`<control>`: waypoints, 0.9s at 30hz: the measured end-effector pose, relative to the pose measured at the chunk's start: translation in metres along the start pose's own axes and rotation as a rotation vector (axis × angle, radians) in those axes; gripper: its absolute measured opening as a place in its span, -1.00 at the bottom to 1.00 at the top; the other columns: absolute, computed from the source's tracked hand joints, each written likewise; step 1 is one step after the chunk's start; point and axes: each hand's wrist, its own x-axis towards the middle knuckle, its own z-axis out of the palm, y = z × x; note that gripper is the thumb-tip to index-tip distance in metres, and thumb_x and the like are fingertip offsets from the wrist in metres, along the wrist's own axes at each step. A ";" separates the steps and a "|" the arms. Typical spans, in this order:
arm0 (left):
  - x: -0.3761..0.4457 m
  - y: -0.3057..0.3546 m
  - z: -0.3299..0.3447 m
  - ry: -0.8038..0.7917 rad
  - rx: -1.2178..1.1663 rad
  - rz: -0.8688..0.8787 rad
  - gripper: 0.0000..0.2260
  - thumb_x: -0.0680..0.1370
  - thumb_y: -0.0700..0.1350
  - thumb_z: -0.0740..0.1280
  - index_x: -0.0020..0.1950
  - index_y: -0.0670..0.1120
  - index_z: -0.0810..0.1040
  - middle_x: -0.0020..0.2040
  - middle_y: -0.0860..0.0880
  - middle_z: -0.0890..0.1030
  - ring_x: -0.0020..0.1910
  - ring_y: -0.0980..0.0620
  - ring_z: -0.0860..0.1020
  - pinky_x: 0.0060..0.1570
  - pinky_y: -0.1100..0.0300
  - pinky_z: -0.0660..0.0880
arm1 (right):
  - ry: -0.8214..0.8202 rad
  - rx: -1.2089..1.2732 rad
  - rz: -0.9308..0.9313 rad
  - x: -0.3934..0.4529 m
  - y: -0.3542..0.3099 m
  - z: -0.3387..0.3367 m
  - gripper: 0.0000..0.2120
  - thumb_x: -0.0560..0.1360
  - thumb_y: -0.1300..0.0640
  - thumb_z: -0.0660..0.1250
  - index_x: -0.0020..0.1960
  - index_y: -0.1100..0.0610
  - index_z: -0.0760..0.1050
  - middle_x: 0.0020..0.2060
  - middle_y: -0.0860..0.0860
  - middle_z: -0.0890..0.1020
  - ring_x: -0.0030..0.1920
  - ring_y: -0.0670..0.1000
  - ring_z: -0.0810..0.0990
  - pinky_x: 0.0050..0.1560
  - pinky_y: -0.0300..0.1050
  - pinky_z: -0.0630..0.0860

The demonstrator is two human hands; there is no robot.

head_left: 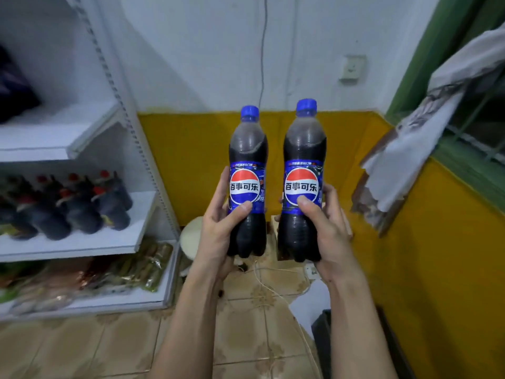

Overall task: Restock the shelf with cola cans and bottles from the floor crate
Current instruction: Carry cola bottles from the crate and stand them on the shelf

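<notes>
Two upright cola bottles with blue caps and blue labels are held side by side in front of me. My left hand (218, 228) grips the left cola bottle (247, 149) round its lower half, thumb on the label. My right hand (325, 225) grips the right cola bottle (304, 146) the same way. The white shelf (90, 242) stands at the left; its middle board carries several dark bottles with red caps (79, 206). The board above it (68, 132) is mostly bare. The floor crate is a dark shape at the lower right (328, 337), mostly hidden by my right arm.
The bottom shelf board holds packaged snacks (109, 272). A white round stool (191, 236) stands on the tiled floor behind my hands, with a white cable (267, 285) across the tiles. A yellow and white wall is ahead, a green-framed window (464, 149) with hanging cloth at the right.
</notes>
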 end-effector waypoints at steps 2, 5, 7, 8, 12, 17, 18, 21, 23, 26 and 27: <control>-0.014 0.022 -0.035 0.057 0.027 0.039 -0.24 0.37 -0.12 0.55 0.52 0.13 0.36 0.37 -0.11 0.55 0.24 -0.33 0.52 0.26 -0.16 0.49 | -0.053 0.021 0.035 -0.003 0.014 0.038 -0.37 0.27 -0.09 0.54 0.28 -0.10 0.40 0.15 0.18 0.64 0.04 0.28 0.66 -0.09 0.10 0.61; -0.037 0.060 -0.095 0.141 0.049 0.094 -0.23 0.36 -0.09 0.59 0.52 0.10 0.36 0.36 -0.11 0.57 0.17 -0.15 0.57 0.29 -0.19 0.48 | -0.116 0.043 0.073 -0.015 0.043 0.102 -0.42 0.35 0.00 0.51 0.31 -0.04 0.38 0.11 0.24 0.65 -0.06 0.26 0.68 -0.14 0.08 0.61; -0.052 0.088 -0.137 0.204 0.044 0.125 -0.35 0.42 -0.21 0.51 0.45 0.14 0.43 0.31 -0.08 0.60 0.15 -0.15 0.58 0.26 -0.17 0.50 | -0.163 0.053 0.097 -0.025 0.061 0.147 -0.47 0.39 0.04 0.46 0.31 -0.02 0.37 0.09 0.26 0.65 -0.11 0.25 0.68 -0.15 0.10 0.62; -0.059 0.102 -0.158 0.237 0.043 0.141 -0.39 0.43 -0.24 0.45 0.41 0.16 0.45 0.29 -0.07 0.62 0.14 -0.15 0.57 0.24 -0.14 0.51 | -0.190 0.046 0.116 -0.031 0.070 0.170 -0.48 0.39 0.04 0.46 0.30 -0.03 0.38 0.09 0.25 0.65 -0.10 0.25 0.68 -0.14 0.11 0.62; -0.096 0.160 -0.237 0.318 0.082 0.207 -0.34 0.39 -0.16 0.49 0.45 0.16 0.42 0.36 -0.14 0.56 0.23 -0.21 0.55 0.26 -0.12 0.49 | -0.304 0.039 0.157 -0.052 0.102 0.265 -0.33 0.29 -0.06 0.58 0.31 -0.02 0.38 0.13 0.25 0.64 0.02 0.29 0.64 0.03 0.22 0.59; -0.139 0.230 -0.313 0.431 0.119 0.291 -0.28 0.36 -0.10 0.52 0.49 0.16 0.39 0.36 -0.14 0.56 0.22 -0.17 0.57 0.29 -0.16 0.46 | -0.474 0.038 0.179 -0.071 0.130 0.378 -0.29 0.25 -0.05 0.54 0.33 0.06 0.36 0.12 0.22 0.65 0.03 0.25 0.66 -0.03 0.12 0.61; -0.146 0.239 -0.326 0.448 0.120 0.308 -0.28 0.36 -0.09 0.53 0.49 0.17 0.39 0.36 -0.14 0.56 0.22 -0.18 0.57 0.29 -0.19 0.45 | -0.509 0.028 0.181 -0.073 0.136 0.396 -0.30 0.26 -0.05 0.53 0.32 0.05 0.37 0.14 0.24 0.64 0.03 0.29 0.64 -0.02 0.12 0.60; -0.165 0.263 -0.359 0.509 0.123 0.359 -0.28 0.36 -0.09 0.54 0.49 0.17 0.40 0.34 -0.13 0.58 0.15 -0.19 0.60 0.21 -0.16 0.53 | -0.584 0.020 0.195 -0.078 0.151 0.446 -0.31 0.27 -0.05 0.54 0.33 0.03 0.39 0.17 0.24 0.62 0.07 0.33 0.63 -0.02 0.10 0.61; -0.174 0.275 -0.381 0.555 0.137 0.395 -0.31 0.39 -0.14 0.50 0.49 0.15 0.40 0.32 -0.14 0.59 0.07 -0.15 0.63 0.06 -0.02 0.60 | -0.636 -0.002 0.208 -0.080 0.161 0.475 -0.31 0.30 -0.05 0.53 0.36 0.03 0.37 0.19 0.22 0.61 0.09 0.34 0.63 0.00 0.12 0.61; -0.183 0.288 -0.412 0.620 0.142 0.413 -0.33 0.43 -0.21 0.47 0.49 0.15 0.39 0.32 -0.16 0.58 0.07 -0.11 0.64 -0.02 0.09 0.60 | -0.716 0.006 0.259 -0.080 0.178 0.511 -0.40 0.38 0.04 0.48 0.36 0.02 0.37 0.16 0.20 0.63 0.03 0.27 0.67 -0.02 0.10 0.64; -0.185 0.292 -0.422 0.641 0.147 0.418 -0.33 0.43 -0.21 0.46 0.50 0.15 0.39 0.32 -0.15 0.58 0.06 -0.10 0.64 -0.02 0.09 0.60 | -0.739 0.012 0.271 -0.079 0.184 0.523 -0.42 0.38 0.06 0.46 0.35 0.02 0.37 0.15 0.21 0.63 0.01 0.25 0.67 -0.04 0.08 0.64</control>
